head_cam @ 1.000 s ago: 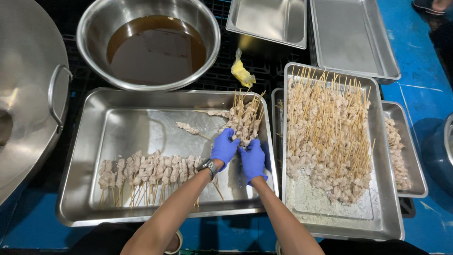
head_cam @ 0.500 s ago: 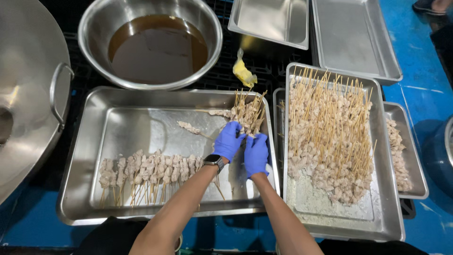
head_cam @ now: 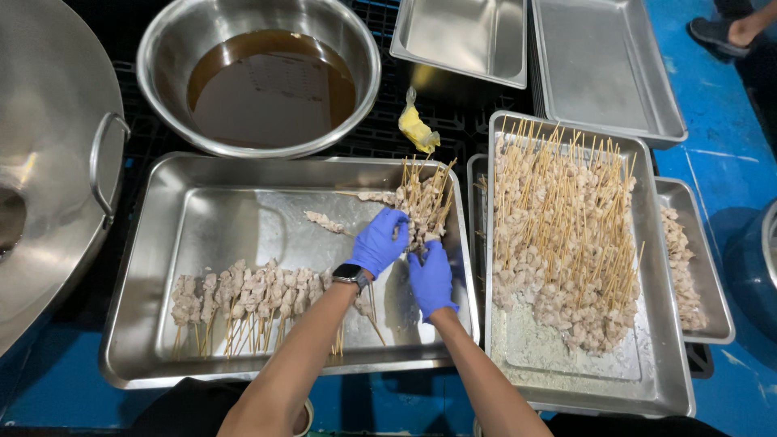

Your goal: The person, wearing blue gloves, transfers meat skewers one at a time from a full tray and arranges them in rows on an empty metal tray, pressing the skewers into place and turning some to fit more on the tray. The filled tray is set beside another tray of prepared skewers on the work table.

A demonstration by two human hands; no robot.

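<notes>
Commercial food-prep kitchen: shown by large steel trays (head_cam: pixel 202 356), a bulk pile of meat skewers (head_cam: pixel 558 243), a marinade basin (head_cam: pixel 259 81), gloved handling.

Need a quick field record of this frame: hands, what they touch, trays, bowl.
left hand: blue glove, on the skewer bunch
right hand: blue glove, beside that bunch
wrist: dark watch
middle tray: steel, row of meat skewers laid flat
right tray: heaped skewers
bowl: steel, brown liquid
</notes>
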